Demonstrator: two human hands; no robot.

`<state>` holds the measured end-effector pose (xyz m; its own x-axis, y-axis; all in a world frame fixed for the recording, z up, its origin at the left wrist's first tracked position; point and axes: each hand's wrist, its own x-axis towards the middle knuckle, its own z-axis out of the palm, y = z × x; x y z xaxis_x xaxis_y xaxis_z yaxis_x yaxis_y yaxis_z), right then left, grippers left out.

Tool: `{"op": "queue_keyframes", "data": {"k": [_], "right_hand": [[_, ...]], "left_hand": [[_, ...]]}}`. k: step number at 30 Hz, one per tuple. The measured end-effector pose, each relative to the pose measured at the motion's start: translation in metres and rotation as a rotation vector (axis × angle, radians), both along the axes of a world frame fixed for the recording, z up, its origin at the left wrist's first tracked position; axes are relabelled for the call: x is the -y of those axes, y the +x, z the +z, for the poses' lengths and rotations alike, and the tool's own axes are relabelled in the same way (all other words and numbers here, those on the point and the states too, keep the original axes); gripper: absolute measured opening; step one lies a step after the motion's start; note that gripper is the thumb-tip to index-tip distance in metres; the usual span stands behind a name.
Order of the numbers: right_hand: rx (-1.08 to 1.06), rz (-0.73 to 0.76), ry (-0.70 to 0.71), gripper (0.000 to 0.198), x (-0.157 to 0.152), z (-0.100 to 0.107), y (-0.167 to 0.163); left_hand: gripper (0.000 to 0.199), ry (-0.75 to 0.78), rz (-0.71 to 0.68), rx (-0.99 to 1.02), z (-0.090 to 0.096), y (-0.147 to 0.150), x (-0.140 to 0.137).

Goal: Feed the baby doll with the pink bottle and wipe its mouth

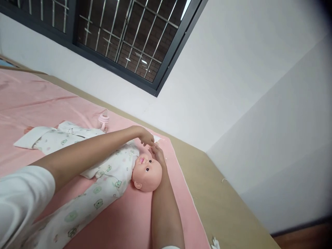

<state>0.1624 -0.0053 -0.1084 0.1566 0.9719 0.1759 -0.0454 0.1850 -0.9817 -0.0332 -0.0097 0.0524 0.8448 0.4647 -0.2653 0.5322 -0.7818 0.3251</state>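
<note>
A baby doll (147, 174) in a white suit with green animal prints lies on its back, its bald head toward the right. Reaching across its body, my left hand (146, 136) is bent down at the wrist with fingers closed; whatever they pinch is too small to make out. My right hand (158, 153) is beside the far side of the doll's head, its forearm passing close along the crown. Its fingers are loosely apart, and their tips meet those of my left hand. A small white piece (156, 138) shows just behind my left hand.
Pink sheet (124, 221) covers most of a tan surface (207, 186). A pink-topped baby bottle (103, 121) stands beyond the doll. White walls and a barred, dark-framed window (124, 38) rise behind. A crumpled white bit (215, 243) lies at the lower edge.
</note>
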Motion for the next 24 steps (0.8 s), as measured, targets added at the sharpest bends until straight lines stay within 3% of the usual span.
{"op": "queue_keyframes", "data": {"k": [3, 6, 17, 20, 24], "right_hand": [[-0.041, -0.047, 0.010, 0.038, 0.002, 0.002, -0.001], [-0.098, -0.077, 0.009, 0.036, 0.006, 0.005, -0.001], [-0.167, 0.021, -0.180, 0.046, 0.019, 0.007, -0.006], [-0.145, -0.009, -0.177, 0.046, 0.020, 0.011, -0.010], [-0.123, 0.017, -0.102, 0.039, 0.023, 0.024, -0.024]], "left_hand": [[0.051, 0.176, 0.089, 0.059, 0.020, -0.032, 0.007], [0.052, 0.252, 0.126, 0.061, 0.024, -0.059, 0.009], [0.075, 0.166, 0.294, 0.122, 0.011, -0.101, 0.039], [0.073, 0.182, 0.327, 0.138, 0.010, -0.108, 0.043], [0.076, 0.121, 0.245, 0.159, 0.004, -0.113, 0.036]]}}
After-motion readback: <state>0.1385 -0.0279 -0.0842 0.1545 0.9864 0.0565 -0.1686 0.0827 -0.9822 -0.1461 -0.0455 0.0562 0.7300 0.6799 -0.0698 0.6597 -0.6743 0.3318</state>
